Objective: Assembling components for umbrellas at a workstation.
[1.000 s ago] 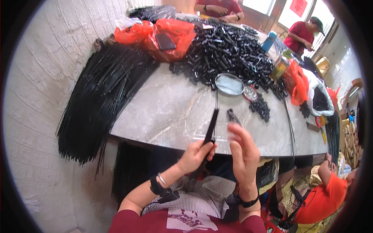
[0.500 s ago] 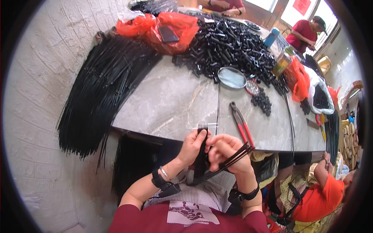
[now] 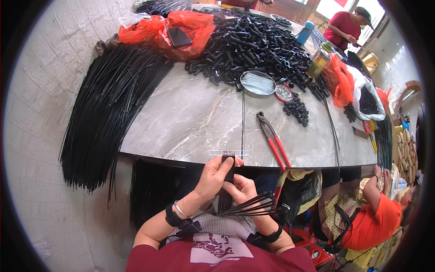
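Observation:
My left hand (image 3: 212,176) is closed around a flat bundle of black strips (image 3: 228,161), thumb on top. The bundle's narrow upper ends stand side by side like comb teeth. Two thin pale wires (image 3: 214,153) cross these ends sideways, just off the table edge. Just below, my right hand (image 3: 244,188) has its fingers closed against the same bundle. Several more thin black strips (image 3: 253,206) fan out to the right across that palm and wrist. The lower part of the bundle hangs down toward my lap.
Red-handled pincers (image 3: 273,143) lie on the grey table (image 3: 181,118). Behind them are a round tin of pale wires (image 3: 258,84), small black beads (image 3: 296,110) and a heap of black tubes (image 3: 253,45). Long black strips (image 3: 108,109) cover the left side. A person in orange (image 3: 374,224) sits at right.
My right hand has come down and inward, its fingers now at the bundle. Its loose strips swing lower and spread wider. The view has shifted slightly, moving the table things leftward.

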Demonstrator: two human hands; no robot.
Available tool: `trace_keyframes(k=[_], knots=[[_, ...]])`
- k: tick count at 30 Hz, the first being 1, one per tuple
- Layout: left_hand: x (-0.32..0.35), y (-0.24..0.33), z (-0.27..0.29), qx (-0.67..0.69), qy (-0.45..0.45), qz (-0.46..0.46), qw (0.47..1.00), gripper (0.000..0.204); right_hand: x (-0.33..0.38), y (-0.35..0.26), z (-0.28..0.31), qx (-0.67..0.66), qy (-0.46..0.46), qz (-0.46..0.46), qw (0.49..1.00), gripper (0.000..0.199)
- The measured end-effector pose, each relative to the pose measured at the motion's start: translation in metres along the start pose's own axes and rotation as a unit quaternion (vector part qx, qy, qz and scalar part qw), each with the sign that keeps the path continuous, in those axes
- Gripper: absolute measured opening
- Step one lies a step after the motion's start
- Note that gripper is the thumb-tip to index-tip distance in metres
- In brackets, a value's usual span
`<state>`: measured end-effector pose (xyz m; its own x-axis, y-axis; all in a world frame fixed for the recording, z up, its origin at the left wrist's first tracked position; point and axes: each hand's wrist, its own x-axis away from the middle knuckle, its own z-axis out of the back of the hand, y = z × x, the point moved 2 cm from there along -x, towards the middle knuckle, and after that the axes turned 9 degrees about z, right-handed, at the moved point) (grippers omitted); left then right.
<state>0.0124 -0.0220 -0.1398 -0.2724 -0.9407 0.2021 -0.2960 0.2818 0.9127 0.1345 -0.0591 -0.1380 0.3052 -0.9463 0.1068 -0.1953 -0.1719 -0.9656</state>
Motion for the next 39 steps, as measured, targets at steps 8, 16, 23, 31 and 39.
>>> trace_keyframes(k=[8,16,23,31,39], knots=[[-0.001,0.022,-0.002,-0.103,0.043,-0.01,0.994,0.027,-0.007,0.002,0.006,-0.021,0.014,0.007,1.0,0.015],[0.004,0.01,0.023,-0.105,0.032,0.064,0.992,0.012,-0.013,0.013,0.011,-0.097,0.023,-0.041,0.994,0.016],[0.005,0.009,0.028,-0.085,0.028,0.067,0.994,0.01,-0.012,0.015,0.012,-0.109,0.013,-0.029,0.994,0.018],[0.004,0.018,0.026,-0.099,0.032,0.047,0.993,0.019,-0.014,0.014,0.01,-0.082,0.01,-0.015,0.996,0.018],[0.004,0.016,0.034,-0.128,0.015,0.07,0.989,0.017,-0.014,0.014,0.006,-0.106,0.02,-0.018,0.994,0.018]])
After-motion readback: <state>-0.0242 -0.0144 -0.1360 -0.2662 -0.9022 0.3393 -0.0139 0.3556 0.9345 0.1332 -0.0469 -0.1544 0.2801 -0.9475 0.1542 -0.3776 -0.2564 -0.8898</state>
